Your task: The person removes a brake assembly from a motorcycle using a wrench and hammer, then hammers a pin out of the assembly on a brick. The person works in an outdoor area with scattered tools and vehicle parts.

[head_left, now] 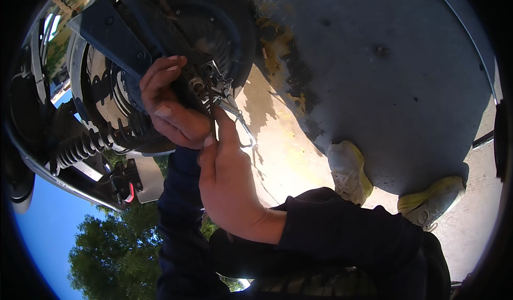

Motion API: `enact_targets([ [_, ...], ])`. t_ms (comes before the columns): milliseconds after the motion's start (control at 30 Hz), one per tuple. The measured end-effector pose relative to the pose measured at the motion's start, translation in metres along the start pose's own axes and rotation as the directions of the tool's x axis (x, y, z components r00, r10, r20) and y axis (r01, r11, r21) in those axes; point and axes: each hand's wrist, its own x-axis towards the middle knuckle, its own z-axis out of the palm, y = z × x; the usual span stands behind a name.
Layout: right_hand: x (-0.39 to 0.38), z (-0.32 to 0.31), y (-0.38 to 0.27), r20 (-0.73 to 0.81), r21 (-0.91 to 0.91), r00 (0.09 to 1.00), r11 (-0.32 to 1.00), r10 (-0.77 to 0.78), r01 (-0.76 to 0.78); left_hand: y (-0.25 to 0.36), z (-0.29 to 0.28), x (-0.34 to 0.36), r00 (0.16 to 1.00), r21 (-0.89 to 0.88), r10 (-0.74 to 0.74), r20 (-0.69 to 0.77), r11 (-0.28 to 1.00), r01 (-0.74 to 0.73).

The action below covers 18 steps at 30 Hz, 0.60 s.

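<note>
And here we are, both hands in close at the underside of a black-and-silver motorbike. Our right hand has its thumb and forefinger pinched on a thin, dark metal rod, with the rod's far end up among the grimy fittings beside the lower edge of a round, black wheel. Our left hand is right there too, fingers curled, its lower side meeting the right fingertips; whether it grips anything, we cannot tell.

Just right of the rod sits a small silver coil spring, and beyond it a bent, shiny metal stand reaches out over the sunlit concrete floor. Off to the left we have a thick black coil-over shock absorber, and below that a small red reflector beside a pale, flat plate.

Down on the floor, two white-and-yellow laced shoes straddle the shadow's edge, and a leafy green tree fills the lower left under blue sky.
</note>
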Motion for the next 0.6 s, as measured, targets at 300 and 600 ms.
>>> enact_targets([
  [300,0.006,-0.016,0.0,0.041,-0.007,0.999,1.0,0.004,-0.004,0.013,0.003,0.003,0.999,0.089,0.007,-0.05,0.996,-0.002],
  [600,0.001,-0.016,0.011,-0.161,0.058,0.973,0.983,-0.164,0.176,0.091,-0.079,-0.054,0.868,0.168,-0.015,0.496,0.983,-0.079],
])
